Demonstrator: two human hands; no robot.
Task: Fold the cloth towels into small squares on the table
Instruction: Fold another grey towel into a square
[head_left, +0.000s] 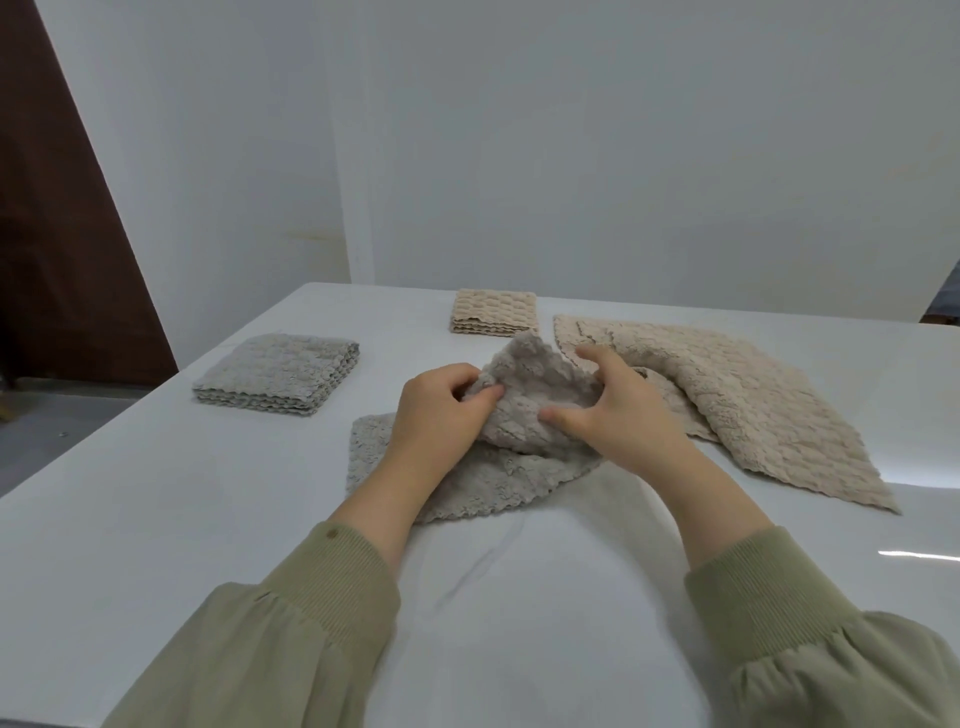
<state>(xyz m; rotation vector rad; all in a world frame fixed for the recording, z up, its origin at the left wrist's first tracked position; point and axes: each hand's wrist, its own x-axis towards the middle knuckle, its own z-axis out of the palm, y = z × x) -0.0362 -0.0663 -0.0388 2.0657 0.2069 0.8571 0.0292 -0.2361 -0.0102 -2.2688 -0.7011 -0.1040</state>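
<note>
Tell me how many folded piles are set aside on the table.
2: a grey folded pile at the left, and a beige folded pile at the far middle. Each may hold several towels.

A bare, plain workroom: blank white walls (571, 130), a white table (156, 519), a dark brown door (47, 234).
</note>
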